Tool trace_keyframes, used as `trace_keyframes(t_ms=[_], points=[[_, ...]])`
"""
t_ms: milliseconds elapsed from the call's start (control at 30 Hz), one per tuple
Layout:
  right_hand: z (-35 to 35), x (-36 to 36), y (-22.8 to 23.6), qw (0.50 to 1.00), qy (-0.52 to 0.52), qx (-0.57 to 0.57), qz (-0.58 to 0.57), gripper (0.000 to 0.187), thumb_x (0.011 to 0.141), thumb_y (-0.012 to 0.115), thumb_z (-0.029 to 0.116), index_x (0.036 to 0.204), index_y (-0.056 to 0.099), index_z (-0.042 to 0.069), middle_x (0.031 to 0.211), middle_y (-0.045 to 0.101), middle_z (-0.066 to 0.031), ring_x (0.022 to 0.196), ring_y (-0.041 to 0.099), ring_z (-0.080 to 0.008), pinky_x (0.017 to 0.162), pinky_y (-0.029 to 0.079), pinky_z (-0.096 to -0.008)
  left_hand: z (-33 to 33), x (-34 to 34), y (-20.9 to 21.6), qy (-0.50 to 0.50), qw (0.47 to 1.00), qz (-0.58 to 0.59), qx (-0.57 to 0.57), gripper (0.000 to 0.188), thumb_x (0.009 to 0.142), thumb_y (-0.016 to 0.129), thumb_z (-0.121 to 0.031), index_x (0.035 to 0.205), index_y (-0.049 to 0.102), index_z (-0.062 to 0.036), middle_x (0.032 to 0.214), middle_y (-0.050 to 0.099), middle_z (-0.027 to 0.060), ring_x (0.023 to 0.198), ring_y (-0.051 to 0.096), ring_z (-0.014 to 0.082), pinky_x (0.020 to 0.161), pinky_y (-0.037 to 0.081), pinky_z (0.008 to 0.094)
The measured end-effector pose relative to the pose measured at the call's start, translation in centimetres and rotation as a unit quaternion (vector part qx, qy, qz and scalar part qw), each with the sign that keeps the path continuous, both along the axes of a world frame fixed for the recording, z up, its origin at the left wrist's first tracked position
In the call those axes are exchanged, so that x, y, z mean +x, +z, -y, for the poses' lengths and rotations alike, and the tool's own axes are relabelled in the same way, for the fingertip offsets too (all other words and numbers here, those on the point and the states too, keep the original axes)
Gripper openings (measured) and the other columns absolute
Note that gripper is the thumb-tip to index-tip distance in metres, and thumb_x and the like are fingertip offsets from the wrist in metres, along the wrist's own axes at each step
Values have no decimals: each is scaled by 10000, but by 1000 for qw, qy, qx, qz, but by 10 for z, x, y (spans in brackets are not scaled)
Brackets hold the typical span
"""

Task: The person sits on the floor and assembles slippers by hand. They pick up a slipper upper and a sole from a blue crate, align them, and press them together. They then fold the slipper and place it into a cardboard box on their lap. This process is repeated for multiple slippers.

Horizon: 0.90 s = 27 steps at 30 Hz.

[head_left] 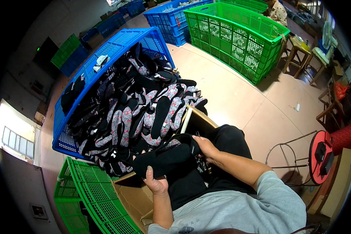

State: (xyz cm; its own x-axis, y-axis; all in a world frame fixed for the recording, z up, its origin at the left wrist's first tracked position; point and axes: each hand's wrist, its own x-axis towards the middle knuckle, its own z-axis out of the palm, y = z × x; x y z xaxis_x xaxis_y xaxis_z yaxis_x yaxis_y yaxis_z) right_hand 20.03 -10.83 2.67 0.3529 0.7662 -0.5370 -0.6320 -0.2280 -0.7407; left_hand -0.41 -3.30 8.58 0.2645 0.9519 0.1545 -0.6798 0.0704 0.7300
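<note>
A black slipper [163,158] is held between my two hands above my lap, its dark sole turned up toward me. My left hand [156,183] grips the near left end, with the thumb lying on the sole. At the other end, my right hand [206,148] pinches the slipper's edge; some of its fingers are hidden underneath. Just beyond lies a large heap of similar slippers [126,121], black-soled with a grey and red floral pattern, spilling out of a blue crate [105,48] tipped on its side.
An open cardboard box [134,197] stands by my left arm, beside a green crate [93,195]. A large green crate [234,46] and blue crates [169,23] stand farther off. Wooden stools [296,54] and a red round stool [319,156] are on the right. Another person [277,11] sits at the back.
</note>
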Motion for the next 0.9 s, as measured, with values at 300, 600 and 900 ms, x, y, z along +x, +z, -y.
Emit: trace_keyframes(t_ms=[300, 600, 900], points=[[-1, 3, 2, 999, -29, -7, -19, 305, 993, 480, 395, 868, 575, 133, 644, 550, 33, 470, 469, -89, 389, 349, -236, 7, 9, 3, 5, 1000, -10, 27, 795, 832, 610, -94, 1532, 233, -104, 1484, 398, 183, 1361, 401, 356, 1186, 245, 491], [-2, 3, -3, 999, -30, 9, -29, 297, 987, 484, 386, 847, 565, 137, 626, 543, 26, 445, 452, -101, 380, 323, -250, 9, 3, 4, -4, 995, -74, 71, 813, 791, 616, -51, 1517, 253, -96, 1400, 467, 165, 1310, 457, 343, 1166, 289, 481], [1, 1, 2, 999, -26, 14, -26, 264, 985, 484, 351, 893, 586, 126, 675, 579, 19, 504, 500, -117, 422, 377, -289, 5, -2, 7, -15, 996, -80, 39, 732, 835, 621, -45, 1495, 306, -79, 1305, 545, 136, 1216, 522, 301, 1109, 365, 439]])
